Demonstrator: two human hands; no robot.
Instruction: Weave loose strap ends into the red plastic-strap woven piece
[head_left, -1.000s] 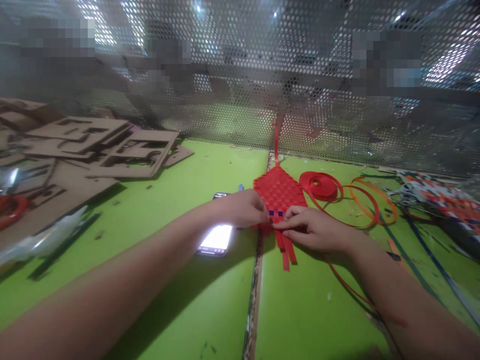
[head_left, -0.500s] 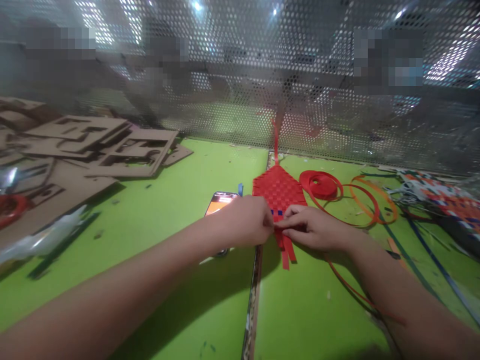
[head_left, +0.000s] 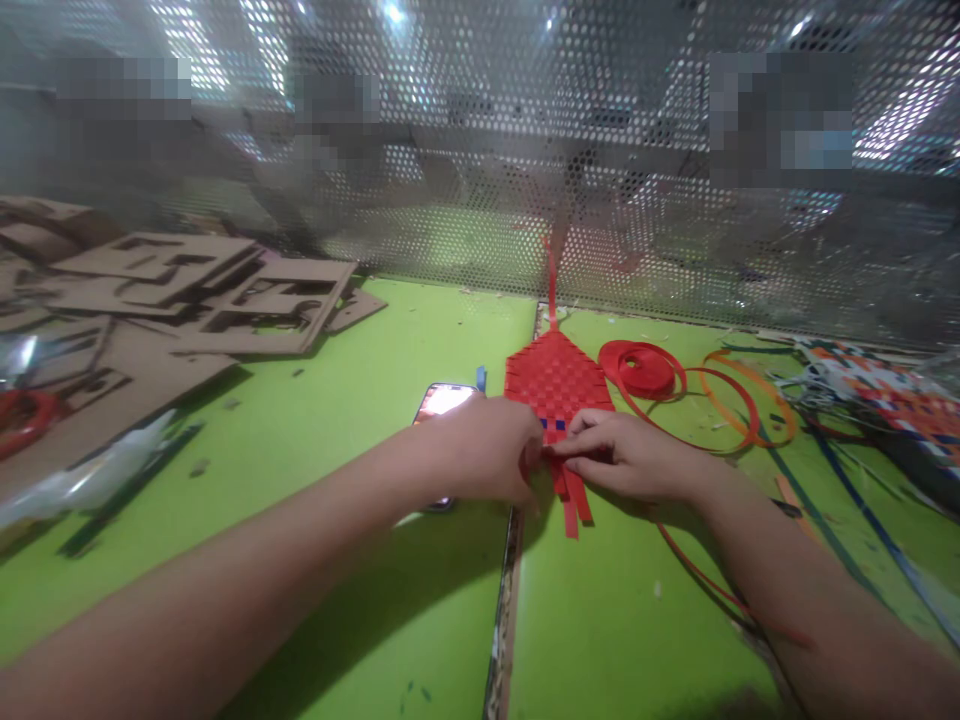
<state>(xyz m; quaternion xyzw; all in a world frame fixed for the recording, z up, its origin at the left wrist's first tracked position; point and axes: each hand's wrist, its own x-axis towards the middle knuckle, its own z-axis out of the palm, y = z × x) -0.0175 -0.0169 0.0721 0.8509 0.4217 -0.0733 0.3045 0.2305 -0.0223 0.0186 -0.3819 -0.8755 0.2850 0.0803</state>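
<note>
A flat woven piece of red strips [head_left: 556, 372], with a few dark blue squares near its lower part, lies on the green table. Loose red strip ends hang from its near edge, and one long strip runs away from its pointed far end. My left hand [head_left: 495, 448] is curled at the weave's lower left edge; whatever its fingers pinch is hidden. From the right, my right hand [head_left: 637, 455] presses its index finger and thumb onto the lower weave, holding it. A lit phone [head_left: 442, 400] lies partly under my left forearm and hand.
A coil of red strip [head_left: 637, 370] rests right of the weave, beside an orange strip loop [head_left: 784, 405]. Cut cardboard sheets [head_left: 277, 300] pile up at the left. A multicoloured woven piece [head_left: 892, 395] lies far right. A perforated metal panel [head_left: 465, 220] closes the back.
My left hand has shifted slightly left and down, its fingers loosening a little from the weave's edge. The right hand stays in place. The phone's screen has turned brighter.
</note>
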